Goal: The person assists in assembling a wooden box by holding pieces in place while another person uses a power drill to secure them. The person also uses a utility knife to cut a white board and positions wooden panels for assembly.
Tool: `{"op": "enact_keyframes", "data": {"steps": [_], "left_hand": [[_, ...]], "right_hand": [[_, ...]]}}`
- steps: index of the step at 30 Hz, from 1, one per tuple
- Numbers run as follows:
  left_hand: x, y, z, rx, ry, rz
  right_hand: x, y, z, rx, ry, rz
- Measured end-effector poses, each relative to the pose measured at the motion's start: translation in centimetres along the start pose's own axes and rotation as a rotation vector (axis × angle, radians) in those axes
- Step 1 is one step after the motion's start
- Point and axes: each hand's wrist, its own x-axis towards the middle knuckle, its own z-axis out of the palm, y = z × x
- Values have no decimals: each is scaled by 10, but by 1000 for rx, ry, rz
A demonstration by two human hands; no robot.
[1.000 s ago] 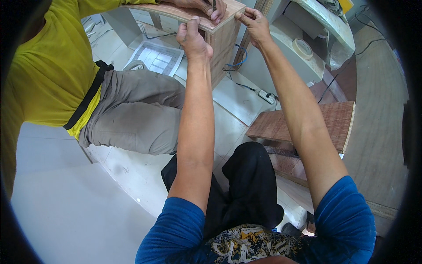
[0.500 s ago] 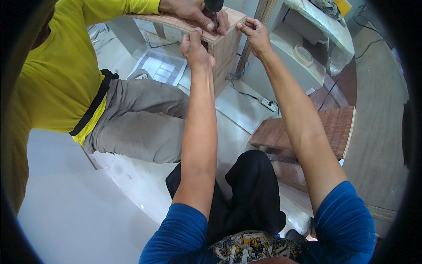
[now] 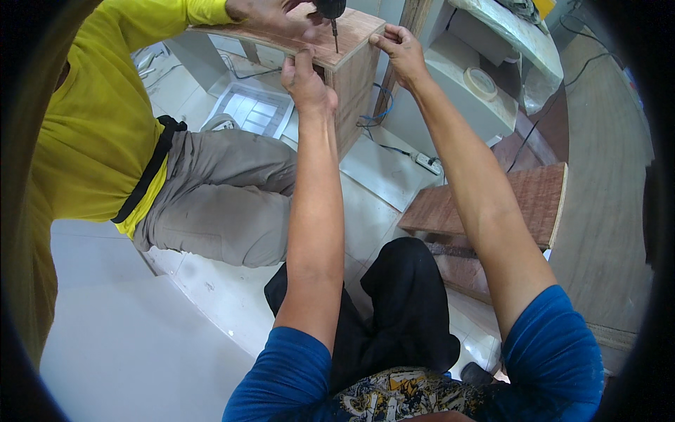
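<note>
A plywood box (image 3: 351,98) with a reddish wooden top stands at the far middle. My left hand (image 3: 308,83) is closed on the near edge of its top, thumb up along the rim. At the top's right corner, my right hand (image 3: 399,50) pinches the edge between thumb and fingers. Between my hands, a dark power drill (image 3: 329,8) points down, its thin bit (image 3: 335,35) reaching the top's surface near the corner. The co-worker's blurred hand (image 3: 299,27) hovers over the panel left of the bit. Most of the drill is cut off by the upper edge.
A person in a yellow shirt (image 3: 105,119) sits close on my left. To the right lie a reddish wooden piece (image 3: 492,204) and a long wooden surface (image 3: 605,176). A tape roll (image 3: 480,83) rests on a pale cabinet; a power strip (image 3: 426,163) and cables lie on the floor.
The co-worker's hand has left the drill bit and moved left, so the bit now shows uncovered. My hands keep their hold on the box edge, slightly shifted in view.
</note>
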Motion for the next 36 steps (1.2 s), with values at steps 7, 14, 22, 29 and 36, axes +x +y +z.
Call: {"op": "enact_keyframes", "data": {"steps": [7,14,22,29,36], "left_hand": [[7,-3,-13,10,6,15],[2,1,-6,-10,53,20],[5,-5,-3,-25,40,-3],[21,-13,-8,48,-30,-28],[36,-13,-8,45,41,-101]], "right_hand": [[4,0,2,17,-17,0],[-2,-7,4,30,-24,27],[6,1,-2,10,-25,28],[16,4,-1,-3,-3,60],[24,2,4,-12,-19,116]]}}
